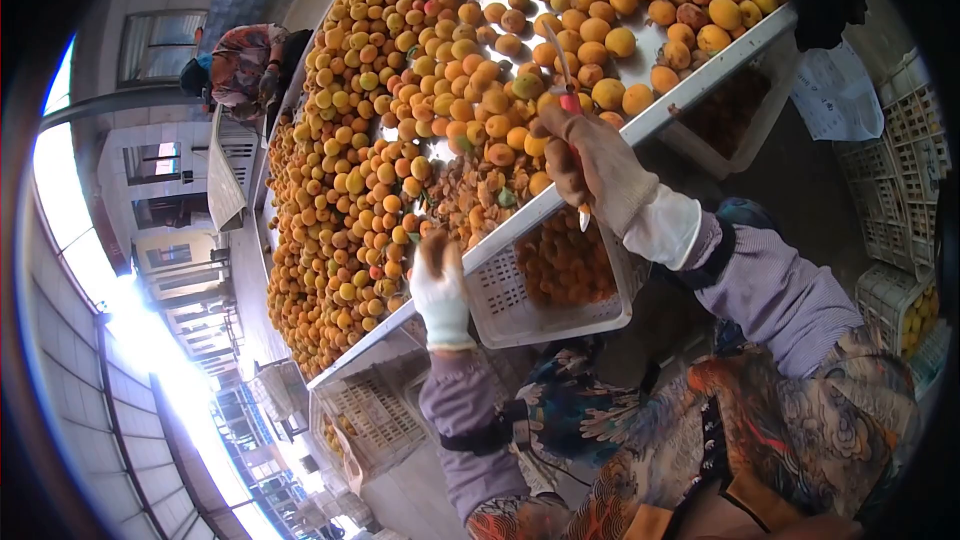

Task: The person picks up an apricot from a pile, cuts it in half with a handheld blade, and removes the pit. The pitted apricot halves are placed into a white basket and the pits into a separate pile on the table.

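My right hand [605, 168], in a brown-stained glove, is closed round the red handle of a thin curved knife [562, 60]. The blade points away over the apricots [400, 110], which cover a metal-topped table. A pale tip shows below the fist. At the table's near edge is my left hand [440, 290] in a white glove with brown fingertips. Motion smears its fingers, and I cannot make out anything in them. Beside it lies a heap of torn, brownish apricot pieces [470, 200] with a few green leaves.
Under the table edge hangs a white basket [490, 300] holding orange-brown pieces. Another bin [740, 145] sits further right. Crates [895, 180] are stacked at the right; one more crate [370, 410] stands below left. A co-worker [240, 70] bends at the table's far side.
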`<state>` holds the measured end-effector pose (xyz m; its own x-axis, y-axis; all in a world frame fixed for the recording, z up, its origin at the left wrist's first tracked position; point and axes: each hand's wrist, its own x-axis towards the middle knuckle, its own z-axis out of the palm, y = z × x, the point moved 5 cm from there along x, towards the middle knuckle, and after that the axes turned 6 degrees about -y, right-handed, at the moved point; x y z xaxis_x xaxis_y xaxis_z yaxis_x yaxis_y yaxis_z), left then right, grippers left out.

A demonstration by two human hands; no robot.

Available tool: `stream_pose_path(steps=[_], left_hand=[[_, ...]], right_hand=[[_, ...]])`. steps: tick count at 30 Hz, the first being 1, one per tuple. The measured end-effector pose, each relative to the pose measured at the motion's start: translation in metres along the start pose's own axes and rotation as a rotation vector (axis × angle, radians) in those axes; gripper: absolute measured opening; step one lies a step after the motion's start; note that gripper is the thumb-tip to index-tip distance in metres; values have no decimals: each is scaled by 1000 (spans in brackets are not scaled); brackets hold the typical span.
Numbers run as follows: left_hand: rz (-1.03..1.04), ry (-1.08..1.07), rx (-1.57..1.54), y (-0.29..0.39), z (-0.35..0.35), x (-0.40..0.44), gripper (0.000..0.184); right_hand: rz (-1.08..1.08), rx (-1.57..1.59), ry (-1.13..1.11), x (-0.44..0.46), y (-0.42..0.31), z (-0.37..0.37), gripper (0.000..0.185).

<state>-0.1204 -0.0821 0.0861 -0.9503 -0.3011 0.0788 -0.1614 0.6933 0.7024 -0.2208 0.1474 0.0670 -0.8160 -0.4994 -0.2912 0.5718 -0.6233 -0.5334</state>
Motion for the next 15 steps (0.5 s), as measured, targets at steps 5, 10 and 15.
stream_pose_path(steps=[5, 10, 15], left_hand=[[78, 76, 147, 0, 5, 89, 29], [92, 39, 136, -13, 38, 151, 38], [249, -29, 428, 42, 92, 183, 51]], right_hand=[[37, 106, -52, -2, -1, -5, 22], [67, 25, -108, -10, -12, 0, 27], [62, -67, -121, -9, -12, 0, 39]])
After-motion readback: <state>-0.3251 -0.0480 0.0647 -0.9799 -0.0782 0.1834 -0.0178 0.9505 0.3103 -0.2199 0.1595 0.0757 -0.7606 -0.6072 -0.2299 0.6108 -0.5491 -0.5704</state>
